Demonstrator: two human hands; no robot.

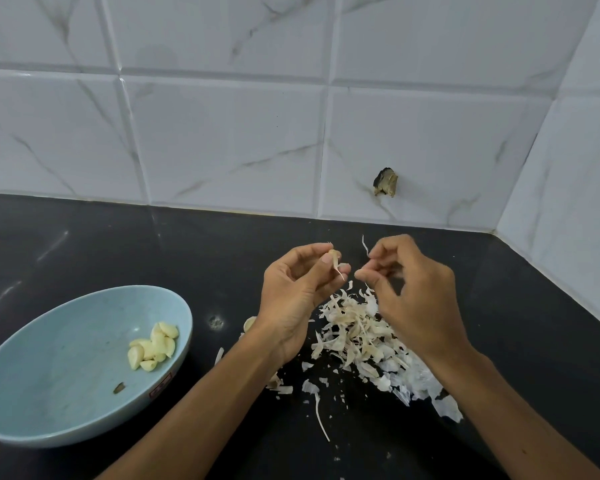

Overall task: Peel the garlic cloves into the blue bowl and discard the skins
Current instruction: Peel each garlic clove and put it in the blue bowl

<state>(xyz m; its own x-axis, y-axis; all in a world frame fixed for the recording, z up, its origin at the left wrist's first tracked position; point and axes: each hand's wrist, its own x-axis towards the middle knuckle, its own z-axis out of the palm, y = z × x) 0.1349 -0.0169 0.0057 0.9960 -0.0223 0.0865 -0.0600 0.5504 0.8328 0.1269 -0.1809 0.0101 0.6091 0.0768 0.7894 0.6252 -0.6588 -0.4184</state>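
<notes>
A light blue bowl [42,372] sits at the lower left with several peeled garlic cloves [153,345] inside near its right wall. My left hand [291,299] pinches a partly skinned garlic clove [334,258] between thumb and fingertips above the counter. My right hand [416,299], just to its right, pinches a thin strip of skin [364,244]. Below and between both hands lies a heap of garlic skins [357,337]. An unpeeled clove [249,322] peeks out left of my left wrist.
The black counter [84,244] meets white marble-look wall tiles [222,140] at the back and right, forming a corner. A dark broken spot [386,182] marks the wall. Loose skin scraps [321,419] are scattered toward the front.
</notes>
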